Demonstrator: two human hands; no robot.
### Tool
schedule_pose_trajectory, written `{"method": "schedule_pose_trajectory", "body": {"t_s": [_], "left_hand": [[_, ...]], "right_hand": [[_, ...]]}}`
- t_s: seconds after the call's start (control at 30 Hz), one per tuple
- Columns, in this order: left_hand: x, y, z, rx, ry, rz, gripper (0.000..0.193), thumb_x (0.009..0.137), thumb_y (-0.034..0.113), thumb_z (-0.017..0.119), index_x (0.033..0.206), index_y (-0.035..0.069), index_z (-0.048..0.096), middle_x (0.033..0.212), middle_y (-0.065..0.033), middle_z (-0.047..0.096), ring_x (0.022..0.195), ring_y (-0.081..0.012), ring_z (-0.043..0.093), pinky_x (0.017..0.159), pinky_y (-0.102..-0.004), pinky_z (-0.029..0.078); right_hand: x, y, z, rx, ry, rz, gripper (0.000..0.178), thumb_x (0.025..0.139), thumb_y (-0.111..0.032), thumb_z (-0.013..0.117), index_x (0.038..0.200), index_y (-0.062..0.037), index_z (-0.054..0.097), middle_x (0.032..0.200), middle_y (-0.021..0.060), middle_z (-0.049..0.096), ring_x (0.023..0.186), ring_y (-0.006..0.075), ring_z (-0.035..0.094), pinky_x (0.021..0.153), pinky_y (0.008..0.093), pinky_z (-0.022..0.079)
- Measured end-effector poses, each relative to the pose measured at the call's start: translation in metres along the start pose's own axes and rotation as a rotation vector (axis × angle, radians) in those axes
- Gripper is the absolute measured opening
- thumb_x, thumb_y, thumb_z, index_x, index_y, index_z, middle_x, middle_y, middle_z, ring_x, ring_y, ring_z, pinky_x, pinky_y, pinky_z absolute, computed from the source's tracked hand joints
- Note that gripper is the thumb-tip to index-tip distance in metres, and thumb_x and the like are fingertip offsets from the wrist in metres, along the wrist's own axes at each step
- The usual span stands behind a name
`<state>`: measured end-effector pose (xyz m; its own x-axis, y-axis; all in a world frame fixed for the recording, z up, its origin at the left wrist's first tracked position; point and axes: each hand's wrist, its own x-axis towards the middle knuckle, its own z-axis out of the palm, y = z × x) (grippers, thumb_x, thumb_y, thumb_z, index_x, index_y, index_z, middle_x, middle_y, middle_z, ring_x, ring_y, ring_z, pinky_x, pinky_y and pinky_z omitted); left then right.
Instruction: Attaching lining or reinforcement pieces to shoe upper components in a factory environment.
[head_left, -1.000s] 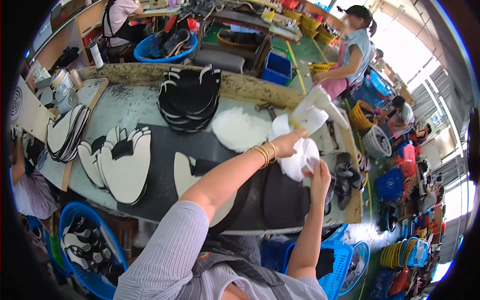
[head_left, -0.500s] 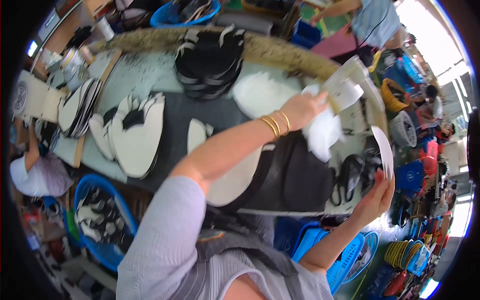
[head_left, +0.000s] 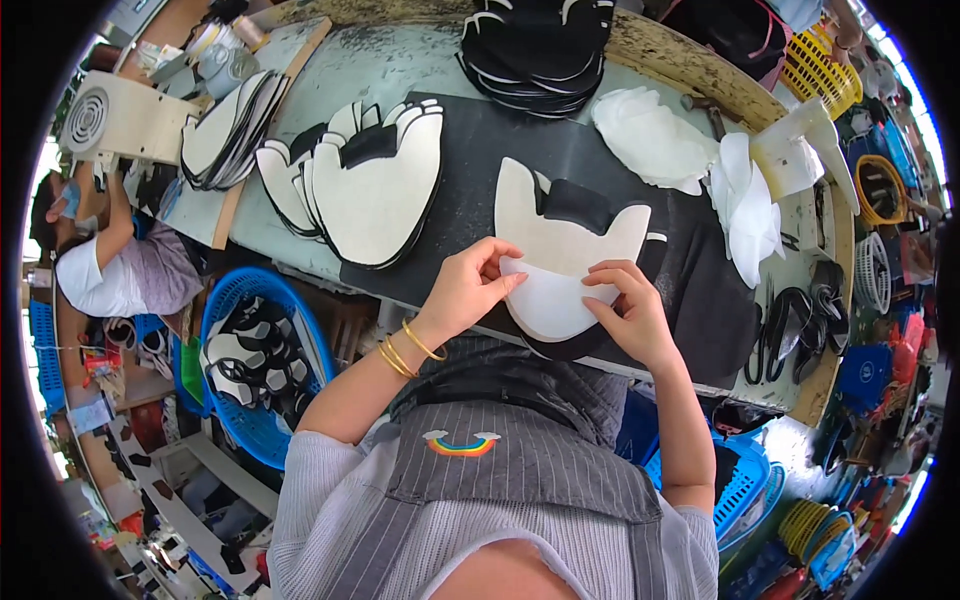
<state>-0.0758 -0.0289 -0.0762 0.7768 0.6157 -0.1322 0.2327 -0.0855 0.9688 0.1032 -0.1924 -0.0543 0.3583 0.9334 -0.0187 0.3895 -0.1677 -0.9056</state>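
At the far left of the table [head_left: 400,80] lies a stack of cream shoe pieces [head_left: 375,185] on a black mat [head_left: 700,300], with a blue basket [head_left: 245,420] below the edge. The left hand [head_left: 470,290] pinches the left edge of a white liner [head_left: 545,300], its grip closed on it. The liner rests on a cream shoe piece [head_left: 560,225]. The right hand [head_left: 630,310] presses fingertips on the liner's right edge, grip nearly closed. Further right lies a heap of white liners [head_left: 745,205].
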Motion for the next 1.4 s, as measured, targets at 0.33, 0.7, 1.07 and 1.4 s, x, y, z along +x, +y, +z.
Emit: {"method": "schedule_pose_trajectory", "body": {"t_s": [0.33, 0.7, 1.07, 1.4], "left_hand": [[0.004, -0.010, -0.008, -0.023, -0.054, -0.016, 0.023, 0.078, 0.009, 0.071, 0.098, 0.001, 0.062, 0.074, -0.0068, 0.061, 0.063, -0.0127, 0.060, 0.061, -0.0249, 0.050], [-0.039, 0.010, 0.031, 0.706, -0.181, 0.686, 0.051, 0.074, 0.029, 0.071, 0.119, 0.011, 0.057, 0.135, -0.0052, 0.047, 0.114, -0.0227, 0.046, 0.091, -0.0392, 0.036], [-0.001, 0.058, 0.085, 0.486, -0.239, 0.796, 0.026, 0.074, 0.018, 0.073, 0.093, 0.003, 0.065, 0.097, -0.0064, 0.063, 0.086, -0.0243, 0.059, 0.077, -0.0350, 0.047], [0.032, 0.069, 0.190, -0.573, -0.394, -0.433, 0.063, 0.088, 0.022, 0.064, 0.134, -0.006, 0.031, 0.131, -0.0184, 0.042, 0.111, -0.0229, 0.051, 0.092, -0.0351, 0.046]], "right_hand": [[0.008, 0.004, 0.001, -0.080, -0.138, 0.071, 0.021, 0.079, -0.003, 0.066, 0.099, -0.0034, 0.062, 0.097, 0.0037, 0.055, 0.076, 0.0101, 0.054, 0.061, 0.0204, 0.042], [-0.045, -0.011, -0.020, -0.707, 0.459, -0.052, 0.024, 0.074, -0.004, 0.067, 0.097, -0.0027, 0.061, 0.101, 0.0149, 0.053, 0.090, 0.0324, 0.052, 0.077, 0.0386, 0.045], [-0.109, 0.006, -0.064, -0.657, 0.397, 0.184, 0.028, 0.075, -0.005, 0.065, 0.101, 0.0022, 0.057, 0.097, 0.0167, 0.055, 0.090, 0.0340, 0.053, 0.079, 0.0402, 0.046], [-0.098, 0.036, -0.043, -1.080, 0.439, 0.272, 0.030, 0.067, -0.021, 0.070, 0.084, -0.0030, 0.053, 0.087, 0.0124, 0.053, 0.086, 0.0303, 0.054, 0.070, 0.0363, 0.047]]}}
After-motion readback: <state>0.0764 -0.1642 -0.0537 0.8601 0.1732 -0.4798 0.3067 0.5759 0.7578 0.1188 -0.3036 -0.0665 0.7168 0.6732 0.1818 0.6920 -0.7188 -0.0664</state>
